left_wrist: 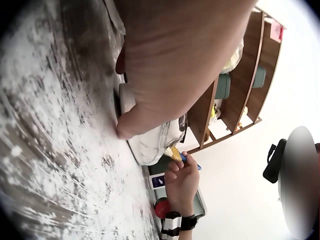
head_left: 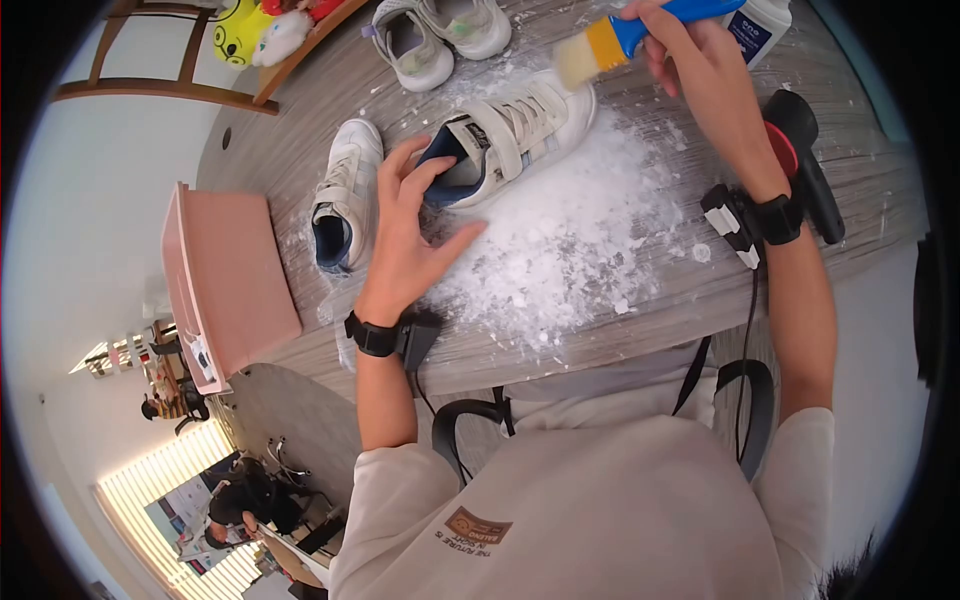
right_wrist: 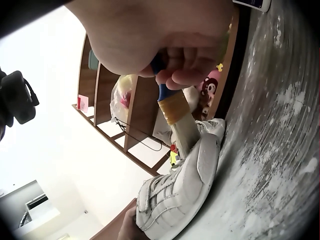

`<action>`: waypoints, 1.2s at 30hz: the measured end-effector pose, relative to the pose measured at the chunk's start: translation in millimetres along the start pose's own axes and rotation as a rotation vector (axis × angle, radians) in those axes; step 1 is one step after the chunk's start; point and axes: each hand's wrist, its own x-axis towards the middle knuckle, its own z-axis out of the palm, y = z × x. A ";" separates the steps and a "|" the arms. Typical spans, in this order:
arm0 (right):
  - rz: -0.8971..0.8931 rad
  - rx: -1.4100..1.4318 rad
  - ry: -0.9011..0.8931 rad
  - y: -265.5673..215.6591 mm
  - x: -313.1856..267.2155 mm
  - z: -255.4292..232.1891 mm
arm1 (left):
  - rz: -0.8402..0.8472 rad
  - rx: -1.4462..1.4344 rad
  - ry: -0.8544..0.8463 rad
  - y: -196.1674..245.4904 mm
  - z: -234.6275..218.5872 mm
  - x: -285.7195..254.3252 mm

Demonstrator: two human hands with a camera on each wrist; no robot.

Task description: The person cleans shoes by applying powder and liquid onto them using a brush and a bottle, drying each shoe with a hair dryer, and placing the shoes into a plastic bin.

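A white sneaker point(head_left: 550, 125) with a strap, laces and blue lining lies on the powder-strewn table. My left hand point(head_left: 402, 230) holds it at the heel, fingers curled over the collar and thumb low along the near side. In my right hand point(head_left: 710, 85) is a wide paintbrush point(head_left: 605, 45) with a blue handle and yellow band, gripped by the handle. Its pale bristles meet the toe of the sneaker in the right wrist view, where curled fingers point(right_wrist: 182, 75) wrap the handle. The matching sneaker point(head_left: 345, 195) stands to the left of my left hand.
White powder point(head_left: 570, 260) is heaped and smeared over the wood-grain table. Another pair of light shoes point(head_left: 425, 45) stands at the back. A pink bin point(head_left: 235, 280) is at the left. On the right are a white bottle point(head_left: 765, 25) and a black-and-red tool point(head_left: 800, 150).
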 end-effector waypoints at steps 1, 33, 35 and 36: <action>0.009 -0.022 -0.002 -3.2 1.9 -1.4 | 0.008 -0.018 -0.004 2.3 -0.4 0.0; -0.085 0.204 -0.227 6.6 1.4 -12.8 | -0.116 -0.049 0.282 -9.5 -3.9 -1.4; -0.106 0.140 -0.181 -2.0 -3.5 0.3 | -0.328 -0.136 0.195 -8.5 -3.2 -5.5; -0.079 0.140 -0.175 -7.6 -6.8 7.4 | -0.333 -0.146 0.192 -8.1 -3.2 -6.6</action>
